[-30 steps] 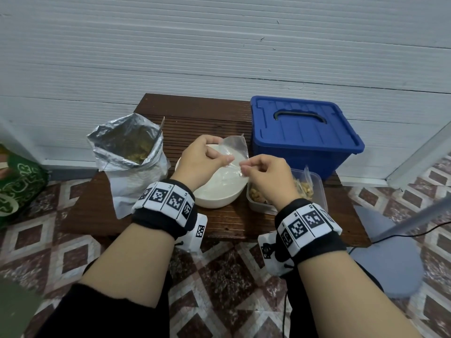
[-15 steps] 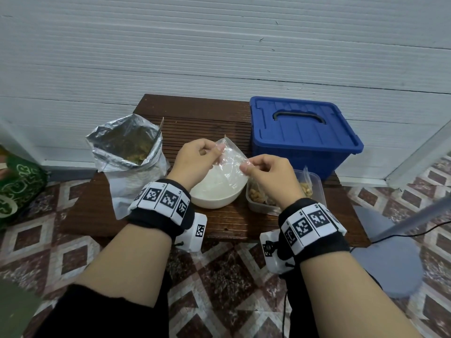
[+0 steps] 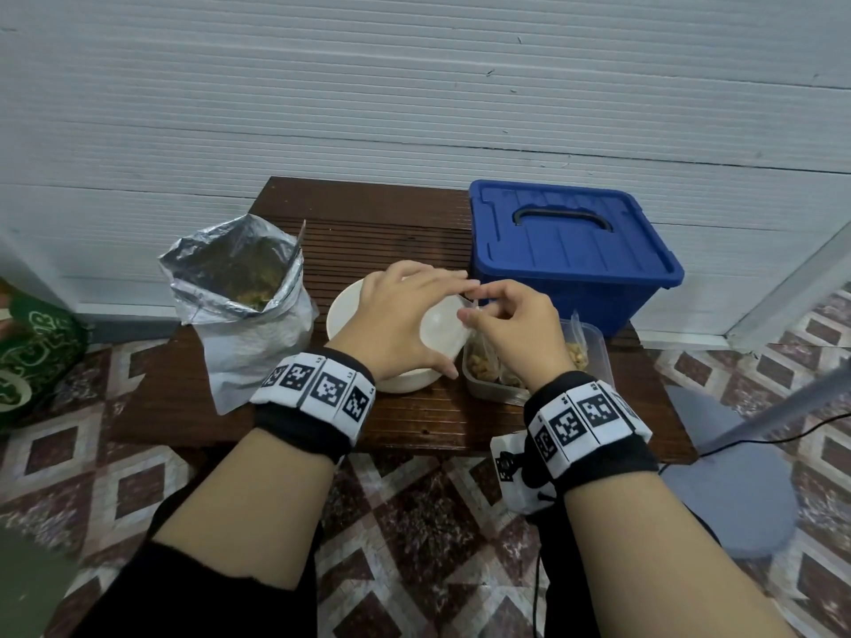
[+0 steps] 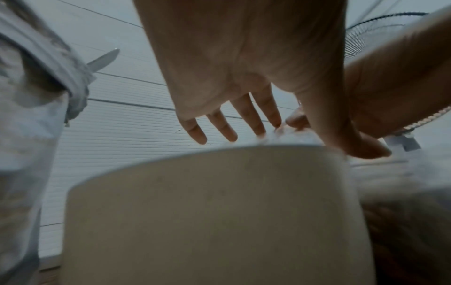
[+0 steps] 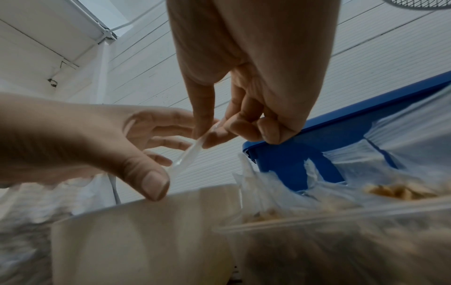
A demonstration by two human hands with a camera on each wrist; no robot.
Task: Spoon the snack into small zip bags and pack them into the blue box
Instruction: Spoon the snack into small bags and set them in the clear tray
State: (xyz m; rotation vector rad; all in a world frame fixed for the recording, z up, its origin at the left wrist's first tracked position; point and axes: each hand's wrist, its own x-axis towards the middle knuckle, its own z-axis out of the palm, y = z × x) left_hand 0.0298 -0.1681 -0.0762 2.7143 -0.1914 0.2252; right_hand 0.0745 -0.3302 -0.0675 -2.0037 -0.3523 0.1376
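A small clear zip bag [image 5: 187, 154] hangs over the white bowl [image 3: 345, 310], pinched at its top between the thumb and forefinger of my right hand [image 3: 479, 310]. My left hand [image 3: 405, 315] hovers over the bowl with its fingers [image 4: 246, 115] straight and spread; their tips reach the bag, and the thumb stands apart. The blue box [image 3: 571, 250] sits at the table's back right with its lid on. An open foil snack bag [image 3: 239, 287] stands at the left, with a spoon handle [image 4: 102, 59] sticking out of it.
A clear plastic tub [image 3: 594, 356] holding filled zip bags [image 5: 400, 190] stands right of the bowl, in front of the blue box. The low wooden table [image 3: 368, 223] is against a white wall. A fan's base [image 3: 737, 495] and cable lie on the tiled floor at the right.
My left hand has let go of the zip bag and spread its fingers flat over the bowl. The bag, earlier held between both hands, now hangs from my right hand alone.
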